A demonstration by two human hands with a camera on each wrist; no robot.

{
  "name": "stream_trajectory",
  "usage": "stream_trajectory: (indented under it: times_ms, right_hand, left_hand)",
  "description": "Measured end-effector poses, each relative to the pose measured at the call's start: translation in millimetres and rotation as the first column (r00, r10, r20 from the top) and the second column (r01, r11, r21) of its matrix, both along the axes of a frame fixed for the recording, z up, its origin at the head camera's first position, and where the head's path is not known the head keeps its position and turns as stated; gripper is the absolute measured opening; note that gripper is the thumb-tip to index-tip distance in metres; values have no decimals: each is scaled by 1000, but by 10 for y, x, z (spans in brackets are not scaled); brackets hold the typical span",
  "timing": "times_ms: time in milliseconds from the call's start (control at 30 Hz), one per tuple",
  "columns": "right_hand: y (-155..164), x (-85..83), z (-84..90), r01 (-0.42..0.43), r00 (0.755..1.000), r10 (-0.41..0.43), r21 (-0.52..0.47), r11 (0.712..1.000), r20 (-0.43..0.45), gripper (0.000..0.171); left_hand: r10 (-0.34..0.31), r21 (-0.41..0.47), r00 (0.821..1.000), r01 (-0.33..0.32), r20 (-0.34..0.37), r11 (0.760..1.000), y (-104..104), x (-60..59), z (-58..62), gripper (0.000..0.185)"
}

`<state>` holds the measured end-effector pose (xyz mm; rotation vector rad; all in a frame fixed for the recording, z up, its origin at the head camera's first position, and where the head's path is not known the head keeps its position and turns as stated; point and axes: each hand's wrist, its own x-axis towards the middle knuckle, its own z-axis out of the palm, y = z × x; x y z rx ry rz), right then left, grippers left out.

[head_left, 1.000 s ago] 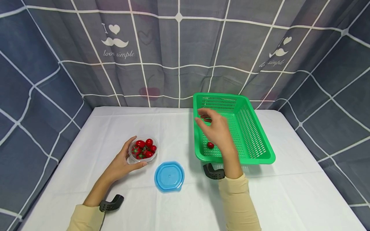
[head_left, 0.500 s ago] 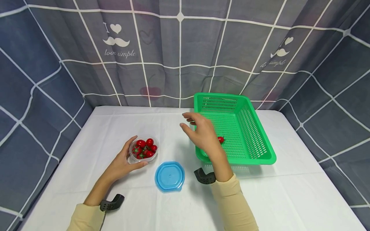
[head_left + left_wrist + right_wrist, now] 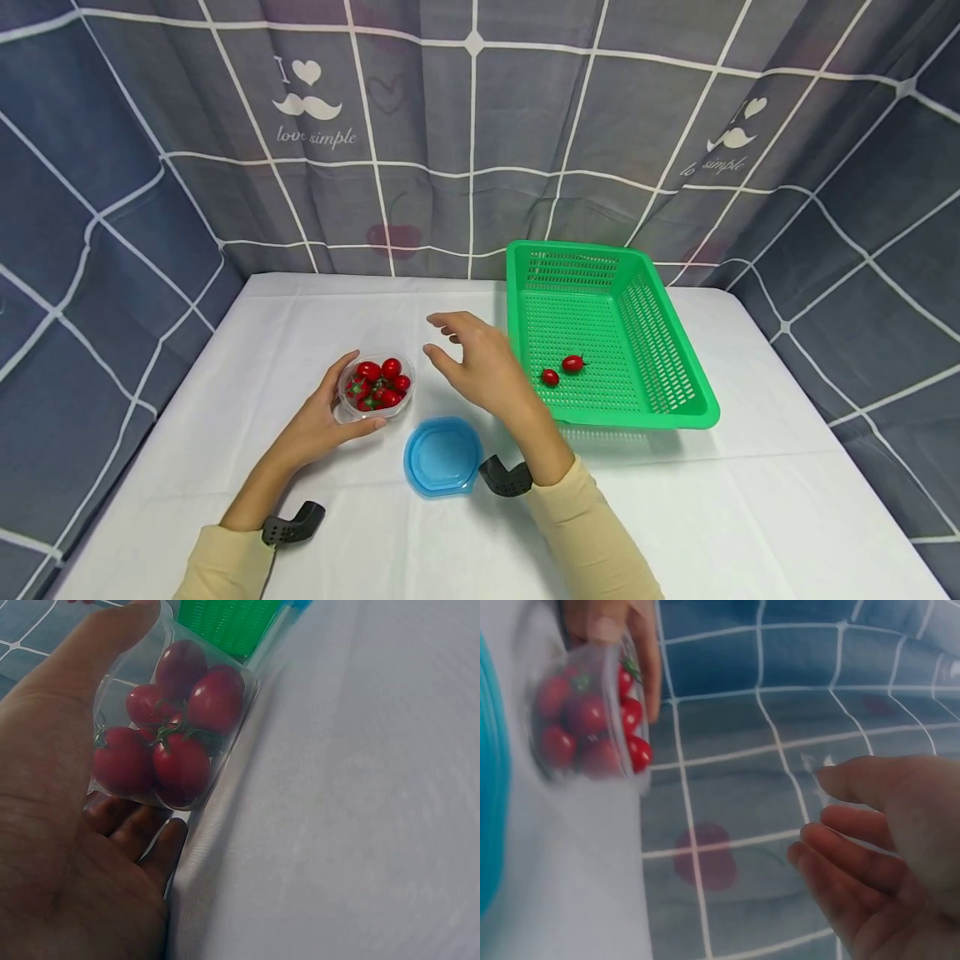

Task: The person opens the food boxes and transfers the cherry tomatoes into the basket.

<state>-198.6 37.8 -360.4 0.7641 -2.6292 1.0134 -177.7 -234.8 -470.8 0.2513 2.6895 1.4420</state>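
A clear plastic tub (image 3: pixel 373 389) (image 3: pixel 174 727) (image 3: pixel 585 720) full of several cherry tomatoes stands on the white table. My left hand (image 3: pixel 324 413) (image 3: pixel 71 817) grips it, thumb on the near side and fingers round the far side. My right hand (image 3: pixel 472 360) (image 3: pixel 877 847) hovers empty above the table between the tub and the green basket (image 3: pixel 675 367), fingers relaxed and spread. Two cherry tomatoes (image 3: pixel 551 377) (image 3: pixel 573 362) lie on the basket floor.
A blue lid (image 3: pixel 442 455) lies on the table in front of the tub, by my right wrist. A grey checked curtain (image 3: pixel 465 133) closes off the back and both sides. The white cloth (image 3: pixel 750 517) stretches bare to the right front.
My right hand has drawn out of the green basket and moved left toward the tub, leaving a second tomato in the basket. The left hand keeps its hold on the tub.
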Motion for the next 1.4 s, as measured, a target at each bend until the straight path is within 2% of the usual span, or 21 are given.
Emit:
stream_trajectory:
  times_ms: [533,967,1233,1400]
  right_hand:
    - [-410,80,-289,-151,988,148,97,984,37,39]
    - [-651,81,-516,-179,984,180,158,971,9,35]
    - [-756,55,-572,-176,983,181,180,968,-9,35]
    - [-796,33,-588,-165,986,166,162,973,9,30]
  left_hand:
    - [-16,31,1000,17,-4,999,-31,7,-33,110]
    - [-43,66,999,43,-9,997,-76,30,-30,109]
    - [-76,107,997,79,-30,991,-86,20,-36,107]
    - [-66,97,998,68,-25,993,-72,18,-9,107]
